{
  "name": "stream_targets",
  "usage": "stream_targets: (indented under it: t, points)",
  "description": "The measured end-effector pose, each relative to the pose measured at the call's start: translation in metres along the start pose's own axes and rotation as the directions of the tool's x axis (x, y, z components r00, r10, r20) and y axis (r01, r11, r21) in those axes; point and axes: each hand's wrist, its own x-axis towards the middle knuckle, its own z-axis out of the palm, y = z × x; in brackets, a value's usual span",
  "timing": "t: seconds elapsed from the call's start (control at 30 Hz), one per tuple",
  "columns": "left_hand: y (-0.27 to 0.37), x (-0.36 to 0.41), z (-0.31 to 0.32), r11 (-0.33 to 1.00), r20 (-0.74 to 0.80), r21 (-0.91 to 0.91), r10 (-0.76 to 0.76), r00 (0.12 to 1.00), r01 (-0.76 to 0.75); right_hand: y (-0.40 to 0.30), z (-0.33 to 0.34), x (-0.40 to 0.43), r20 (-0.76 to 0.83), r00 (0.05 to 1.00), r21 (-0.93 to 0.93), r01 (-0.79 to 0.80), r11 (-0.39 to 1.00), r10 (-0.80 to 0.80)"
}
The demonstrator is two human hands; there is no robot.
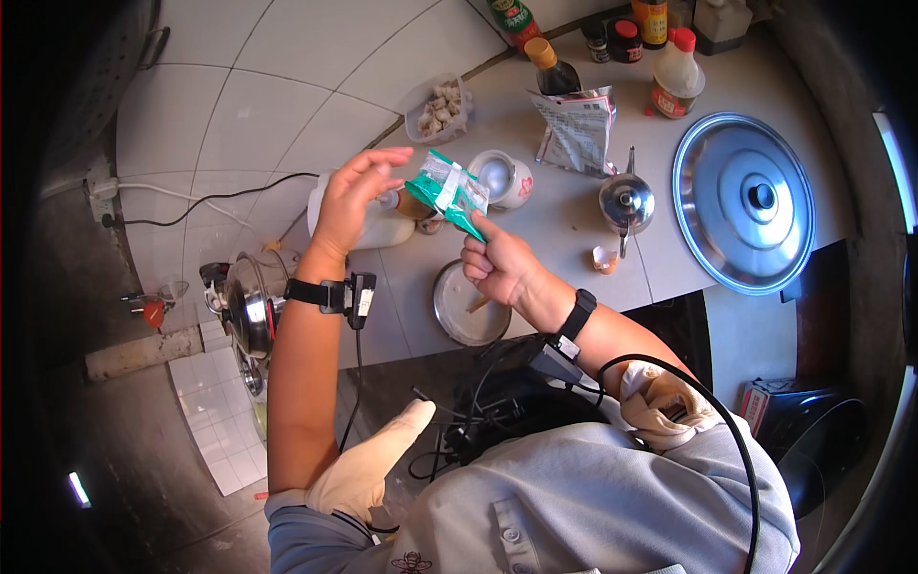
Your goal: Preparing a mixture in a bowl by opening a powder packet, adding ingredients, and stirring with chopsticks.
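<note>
My right hand [498, 262] grips one corner of a green and clear plastic packet [448, 190] between thumb and fingers. My left hand [358, 197] is raised at the packet's left, fingers apart, holding nothing. Behind the packet, partly hidden, are a bottle with amber contents [414, 206] and a large whitish plastic jug [387, 229]. Just right of the packet is an open white ceramic jar [513, 183]. Below my right hand, a round pan or bowl [459, 316] holds something pale and a wooden stick. A broken eggshell [604, 260] lies to the right.
A metal pot [626, 201] and a large steel lid [746, 204] stand right. Farther back are a foil pouch [574, 133], a dark sauce bottle [554, 72] and a plastic tub with pale chunks [439, 111]. A steel cooker [251, 305] is left; cables hang near my wrists.
</note>
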Motion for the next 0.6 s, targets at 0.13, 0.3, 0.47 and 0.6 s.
stream_targets:
  t: [0.13,0.3,0.47,0.6]
  points:
    - [-0.008,0.011,-0.005,0.968,-0.231,0.059,-0.223,0.947,0.242,0.001,-0.004,0.001,0.005,1.000,0.049,0.003,0.999,-0.003]
    - [-0.015,0.011,0.002,0.915,-0.176,0.132,-0.356,0.918,0.380,0.000,-0.005,0.001,-0.031,0.998,0.028,0.052,0.998,-0.051]
    - [-0.020,0.007,0.000,0.919,-0.155,0.148,-0.342,0.927,0.364,-0.002,0.002,-0.008,0.011,1.000,0.021,0.020,1.000,-0.020]
    - [-0.021,0.007,-0.001,0.927,-0.145,0.140,-0.329,0.933,0.348,-0.001,0.001,-0.006,0.054,0.998,-0.005,0.037,0.999,-0.036]
